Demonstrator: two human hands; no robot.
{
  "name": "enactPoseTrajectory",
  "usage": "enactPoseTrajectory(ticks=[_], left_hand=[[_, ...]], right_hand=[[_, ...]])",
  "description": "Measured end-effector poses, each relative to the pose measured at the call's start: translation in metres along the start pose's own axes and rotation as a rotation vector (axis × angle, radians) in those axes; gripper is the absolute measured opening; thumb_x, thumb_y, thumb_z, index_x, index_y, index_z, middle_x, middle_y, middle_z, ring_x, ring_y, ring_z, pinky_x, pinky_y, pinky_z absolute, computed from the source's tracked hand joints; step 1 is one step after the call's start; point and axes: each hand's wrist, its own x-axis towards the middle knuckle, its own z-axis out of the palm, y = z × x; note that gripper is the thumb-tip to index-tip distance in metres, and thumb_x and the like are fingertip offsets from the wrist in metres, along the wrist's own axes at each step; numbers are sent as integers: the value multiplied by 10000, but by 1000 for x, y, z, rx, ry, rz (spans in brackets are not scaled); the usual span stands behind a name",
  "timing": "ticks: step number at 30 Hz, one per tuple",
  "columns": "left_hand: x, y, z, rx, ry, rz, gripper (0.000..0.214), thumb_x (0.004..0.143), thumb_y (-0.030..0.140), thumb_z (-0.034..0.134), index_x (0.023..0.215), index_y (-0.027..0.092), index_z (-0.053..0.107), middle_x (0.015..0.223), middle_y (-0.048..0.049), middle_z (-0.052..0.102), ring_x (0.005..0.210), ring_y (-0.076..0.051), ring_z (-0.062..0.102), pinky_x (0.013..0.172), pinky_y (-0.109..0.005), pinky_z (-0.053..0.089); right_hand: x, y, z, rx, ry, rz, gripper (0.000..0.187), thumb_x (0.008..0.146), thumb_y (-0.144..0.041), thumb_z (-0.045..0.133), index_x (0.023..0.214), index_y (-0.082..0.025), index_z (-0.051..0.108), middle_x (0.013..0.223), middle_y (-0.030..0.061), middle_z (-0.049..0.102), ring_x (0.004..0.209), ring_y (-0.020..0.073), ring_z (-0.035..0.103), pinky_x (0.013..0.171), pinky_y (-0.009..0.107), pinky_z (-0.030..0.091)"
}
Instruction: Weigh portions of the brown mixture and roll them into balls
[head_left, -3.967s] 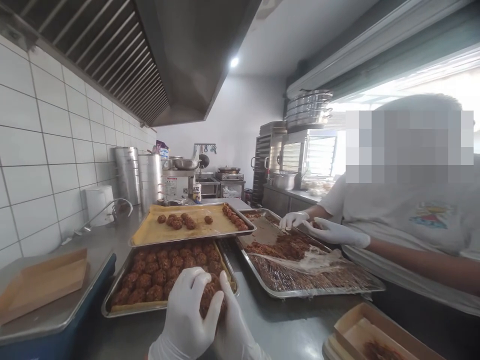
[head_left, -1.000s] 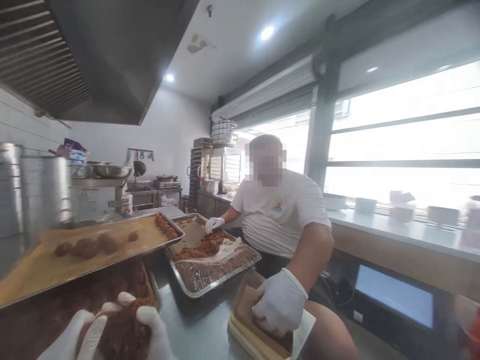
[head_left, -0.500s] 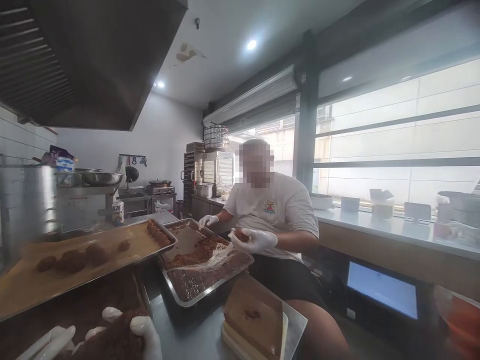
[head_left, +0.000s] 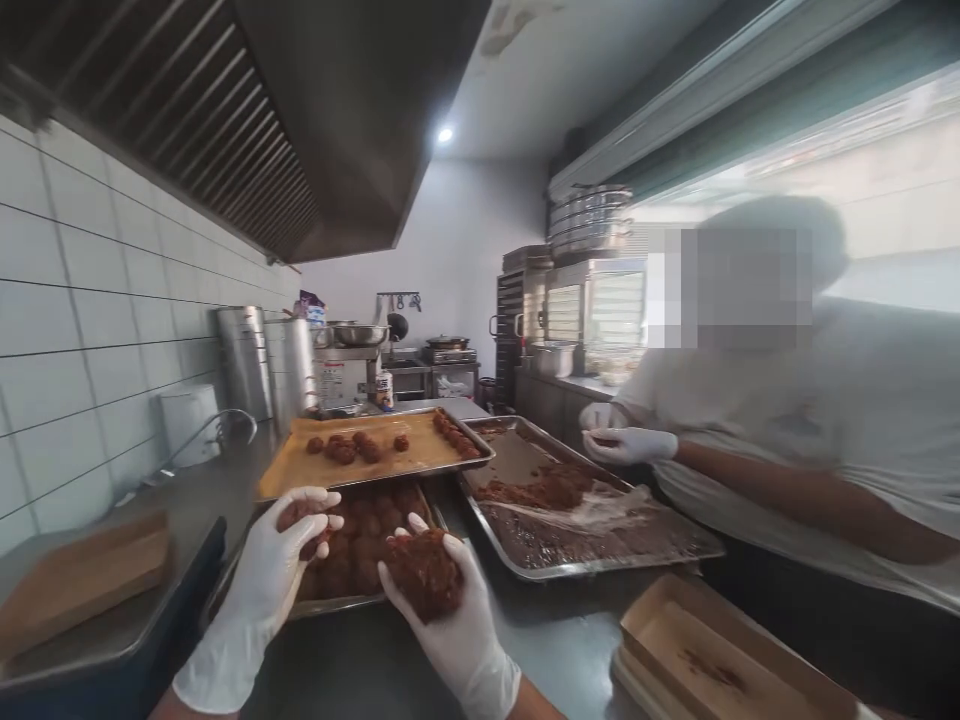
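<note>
My left hand (head_left: 274, 560), in a white glove, has its fingers curled round a small piece of brown paste (head_left: 296, 513). A larger reddish-brown lump of paste (head_left: 426, 575) rests in my gloved right hand (head_left: 465, 630), fingers and thumb wrapped round its sides. Beneath and behind both hands lies a tray of brown balls (head_left: 345, 560), set close together in rows. Overlapping its far side, a paper-lined tray (head_left: 292, 470) carries several loose balls in the middle and a row along its right edge.
A metal tray of brown paste (head_left: 525, 575), partly under plastic film, stands to the right. Beyond it a co-worker's gloved hands (head_left: 630, 443) are held together. A paper-lined box (head_left: 637, 625) lies front right, a brown paper-covered tray (head_left: 90, 575) at left. A range hood (head_left: 360, 100) hangs overhead.
My view has turned left and the hands have come up into fuller view. They are now apart, each with its own piece of paste. The co-worker's hands have come together.
</note>
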Motion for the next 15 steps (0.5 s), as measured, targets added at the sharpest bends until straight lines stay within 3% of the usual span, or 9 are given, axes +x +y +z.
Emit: enactPoseTrajectory(ticks=[2, 5, 8, 10, 13, 15], left_hand=[[4, 24, -24, 134, 29, 89, 312, 695, 305, 804, 947, 183, 666, 925, -43, 717, 697, -148, 646, 544, -218, 447], [20, 60, -77, 564, 102, 155, 305, 819, 418, 682, 1021, 193, 646, 728, 20, 617, 590, -125, 544, 532, -229, 412], [40, 92, -132, 1003, 176, 108, 331, 888, 482, 543, 1002, 186, 638, 695, 14, 584, 626, -158, 555, 548, -250, 390], [50, 107, -160, 1178, 168, 51, 262, 857, 427, 579, 869, 176, 651, 676, -1, 602, 643, -174, 565, 586, -274, 391], [55, 123, -186, 1347, 112, -37, 124, 757, 279, 678, 717, 167, 644, 674, -15, 640, 692, -197, 594, 664, -302, 414], [52, 129, -195, 1448, 106, -78, 77, 749, 227, 688, 730, 161, 652, 724, -24, 670, 750, -208, 618, 730, -320, 439]], right_hand=[[-1, 1, 4, -23, 15, 7, 296, 871, -339, 716, 1128, -198, 753, 1160, 76, 777, 1139, 268, 705, 1134, 566, 466], [-2, 3, 6, -42, 47, -40, 193, 848, -292, 741, 1030, -239, 773, 1183, 42, 773, 1163, 275, 699, 1129, 590, 479], [2, 3, 4, -70, 95, -53, 197, 827, -267, 750, 1022, -271, 774, 1236, 15, 755, 1202, 273, 684, 1125, 560, 501], [7, 1, 3, -89, 116, -17, 299, 830, -292, 738, 1128, -274, 755, 1282, 31, 735, 1244, 270, 661, 1116, 515, 519], [12, -1, 4, -89, 139, 49, 432, 835, -303, 701, 1263, -245, 706, 1333, 79, 706, 1278, 299, 637, 1063, 475, 561], [12, -3, 7, -97, 166, 79, 486, 836, -292, 675, 1318, -231, 678, 1348, 105, 694, 1269, 322, 639, 1010, 452, 595]])
